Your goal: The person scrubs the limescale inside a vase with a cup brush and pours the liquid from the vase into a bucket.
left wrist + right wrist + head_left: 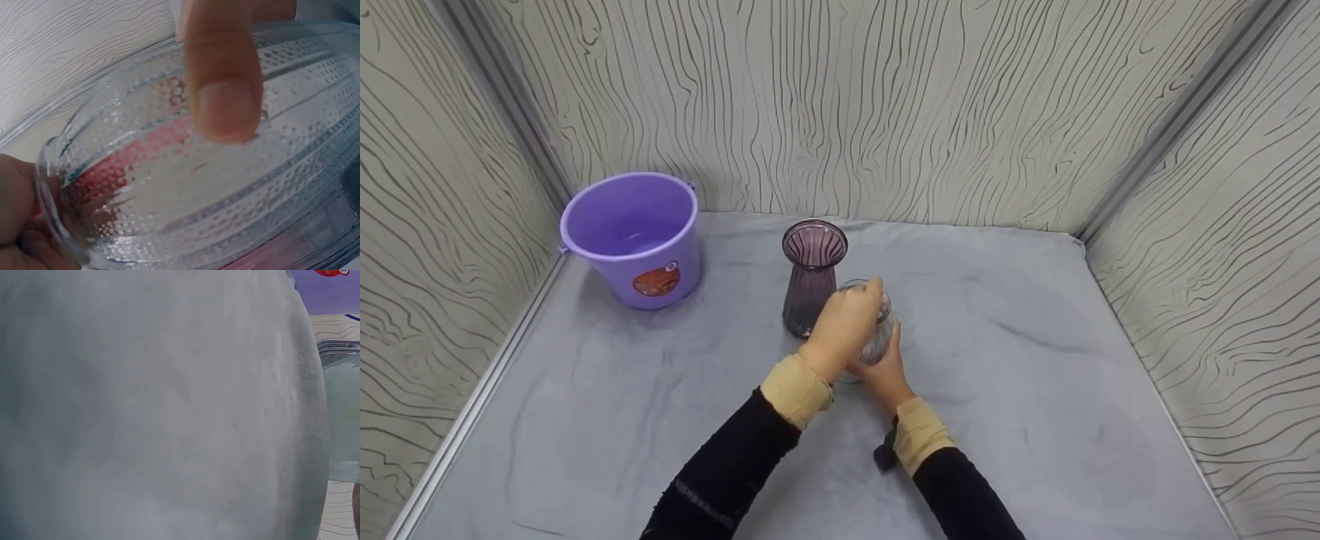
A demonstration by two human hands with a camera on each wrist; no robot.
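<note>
Black sleeves [727,465] with beige cuffs [797,390] come in at the bottom of the head view, angled toward each other so both hands meet at one thing, the clear glass vase [275,169]. The right hand [885,371] holds that vase low on its body; in the left wrist view a thumb [225,95], apparently the right hand's, lies across the ribbed, dimpled glass. That low hold likely steadies the vase and leaves its mouth free for the other hand. The left hand [846,326] is at the mouth with its fingers bent; I cannot tell whether it pinches the rim, reaches inside or holds something small. Whether the base rests on the cloth is hidden too.

Just beside, on the left, stands a purple glass vase [808,296], upright on its base, perhaps kept close for easy reach. Farther left and back, a purple plastic bucket [684,255] stands upright near the back wall [840,97], well apart from the hands, presumably out of their way. Grey cloth [1005,390] lies under everything, lightly creased, maybe to cushion the glass.
</note>
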